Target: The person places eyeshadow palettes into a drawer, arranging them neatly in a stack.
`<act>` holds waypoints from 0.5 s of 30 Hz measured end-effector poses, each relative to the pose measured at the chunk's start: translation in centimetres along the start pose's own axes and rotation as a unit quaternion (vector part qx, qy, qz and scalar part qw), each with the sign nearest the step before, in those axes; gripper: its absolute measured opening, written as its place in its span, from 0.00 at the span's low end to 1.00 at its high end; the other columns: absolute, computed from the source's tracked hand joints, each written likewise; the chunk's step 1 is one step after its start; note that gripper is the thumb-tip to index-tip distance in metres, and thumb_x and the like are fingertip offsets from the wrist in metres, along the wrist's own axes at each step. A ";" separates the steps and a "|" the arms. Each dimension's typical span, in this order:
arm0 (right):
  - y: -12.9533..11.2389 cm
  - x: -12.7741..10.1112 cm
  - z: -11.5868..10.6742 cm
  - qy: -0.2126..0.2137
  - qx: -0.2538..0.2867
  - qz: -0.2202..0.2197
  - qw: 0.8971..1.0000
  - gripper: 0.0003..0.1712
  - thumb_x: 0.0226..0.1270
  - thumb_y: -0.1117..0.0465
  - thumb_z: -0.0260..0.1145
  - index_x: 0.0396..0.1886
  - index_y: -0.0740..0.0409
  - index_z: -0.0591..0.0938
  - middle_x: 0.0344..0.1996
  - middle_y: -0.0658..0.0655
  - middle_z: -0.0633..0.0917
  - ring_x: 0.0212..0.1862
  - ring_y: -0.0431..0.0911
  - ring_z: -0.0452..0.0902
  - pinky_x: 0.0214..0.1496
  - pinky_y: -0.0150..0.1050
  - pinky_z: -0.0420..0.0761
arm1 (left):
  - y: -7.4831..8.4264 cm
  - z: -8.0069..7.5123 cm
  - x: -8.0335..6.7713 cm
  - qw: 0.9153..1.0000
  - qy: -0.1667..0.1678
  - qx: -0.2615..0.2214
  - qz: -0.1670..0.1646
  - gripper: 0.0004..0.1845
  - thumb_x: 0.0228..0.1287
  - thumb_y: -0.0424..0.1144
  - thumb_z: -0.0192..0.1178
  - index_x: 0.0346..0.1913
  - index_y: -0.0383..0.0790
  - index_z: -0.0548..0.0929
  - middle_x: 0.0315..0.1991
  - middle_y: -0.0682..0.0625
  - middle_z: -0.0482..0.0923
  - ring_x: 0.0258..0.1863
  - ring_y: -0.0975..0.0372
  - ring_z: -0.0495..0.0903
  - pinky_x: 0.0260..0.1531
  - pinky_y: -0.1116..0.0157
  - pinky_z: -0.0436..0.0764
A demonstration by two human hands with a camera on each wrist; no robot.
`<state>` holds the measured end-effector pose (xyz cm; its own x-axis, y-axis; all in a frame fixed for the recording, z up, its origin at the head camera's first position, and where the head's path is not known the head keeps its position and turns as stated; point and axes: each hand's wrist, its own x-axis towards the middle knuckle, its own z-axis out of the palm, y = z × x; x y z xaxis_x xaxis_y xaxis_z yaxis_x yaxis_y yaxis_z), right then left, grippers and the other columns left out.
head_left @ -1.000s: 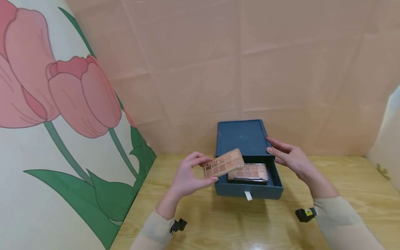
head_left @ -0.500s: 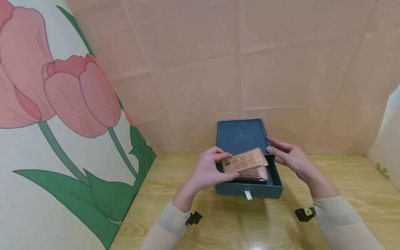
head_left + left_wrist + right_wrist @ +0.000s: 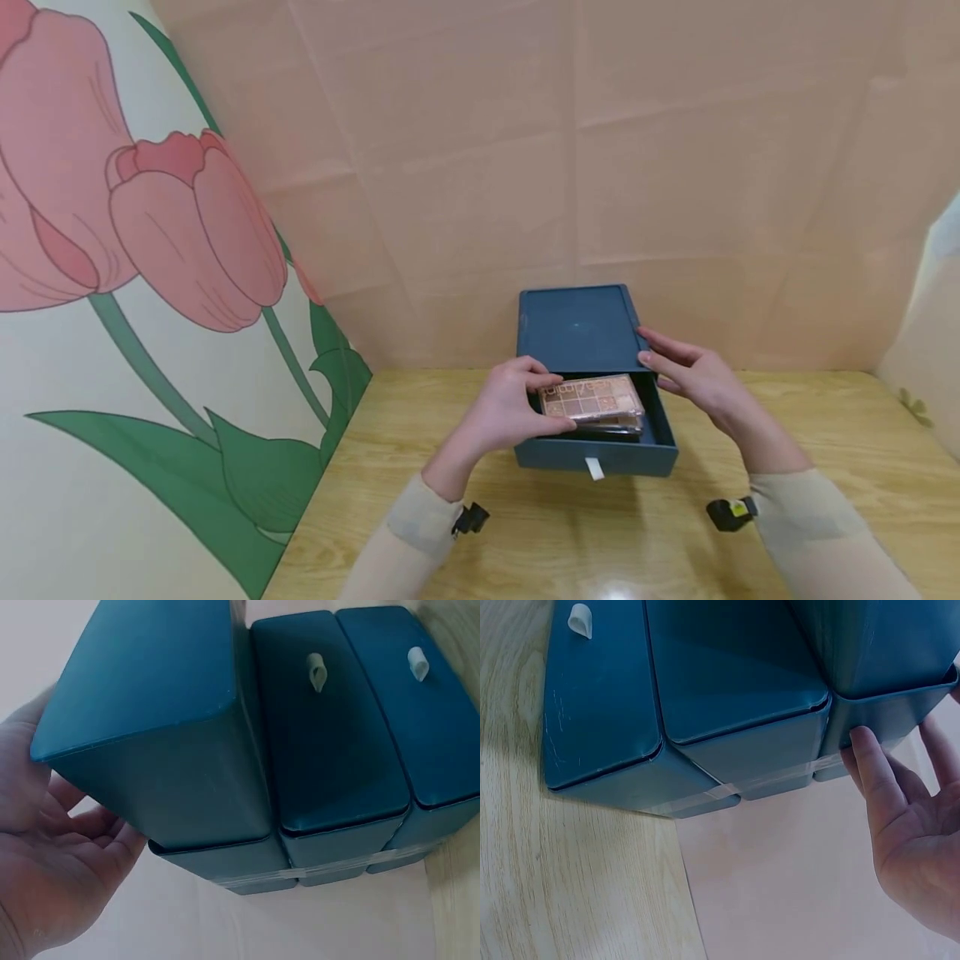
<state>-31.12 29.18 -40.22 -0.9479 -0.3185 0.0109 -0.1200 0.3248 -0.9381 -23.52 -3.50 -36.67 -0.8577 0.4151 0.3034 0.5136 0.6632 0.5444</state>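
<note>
1. Pinched between thumb and fingertips of my left hand (image 3: 501,410), the flat rose-gold eyeshadow palette with a clear lid (image 3: 592,395) sits inside the pulled-out dark blue cardboard drawer (image 3: 600,454), right on top of a second palette of the same kind (image 3: 617,428).
2. My right hand (image 3: 693,375) holds nothing; its fingers are relaxed and rest against the right edge of the dark blue box shell (image 3: 576,327) the drawer slides out of.
3. I judge the palette light and rigid, with a glossy lid that may slip, and pressed powder pans that would crack if dropped. The short ends look like the best hold, as the left hand has it now.
4. The drawer seems light card, so I'd expect it to shift if pushed; its small white pull tab (image 3: 595,468) hangs at the front.
5. Everything stands on a pale varnished wooden tabletop (image 3: 825,450), smooth and a little shiny.
6. Behind is a creased peach paper backdrop (image 3: 600,150); on the left, a panel painted with pink tulips (image 3: 150,233).
</note>
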 end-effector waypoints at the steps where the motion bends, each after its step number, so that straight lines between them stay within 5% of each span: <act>1: 0.0 0.0 0.0 -0.001 0.000 -0.001 1.000 0.47 0.79 0.36 0.63 0.88 0.47 0.60 0.85 0.61 0.57 0.81 0.65 0.58 0.65 0.45 0.77 | 0.0 0.1 0.0 1.000 -0.001 0.005 -0.001 0.34 0.54 0.52 0.85 0.63 0.44 0.89 0.50 0.60 0.80 0.47 0.66 0.76 0.46 0.70 0.79; 15: 0.1 -0.1 -0.3 0.001 -0.005 -0.002 1.000 0.46 0.80 0.36 0.62 0.88 0.46 0.60 0.85 0.62 0.57 0.81 0.65 0.59 0.65 0.45 0.77 | 0.9 0.5 0.2 0.996 -0.026 0.076 -0.030 0.34 0.57 0.54 0.83 0.65 0.46 0.89 0.62 0.53 0.86 0.62 0.59 0.82 0.61 0.64 0.81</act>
<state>-31.10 29.48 -40.21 -0.9481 -0.3175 0.0154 -0.1267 0.3330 -0.9344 -23.23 -2.49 -36.51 -0.8868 0.4005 0.2308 0.4622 0.7728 0.4350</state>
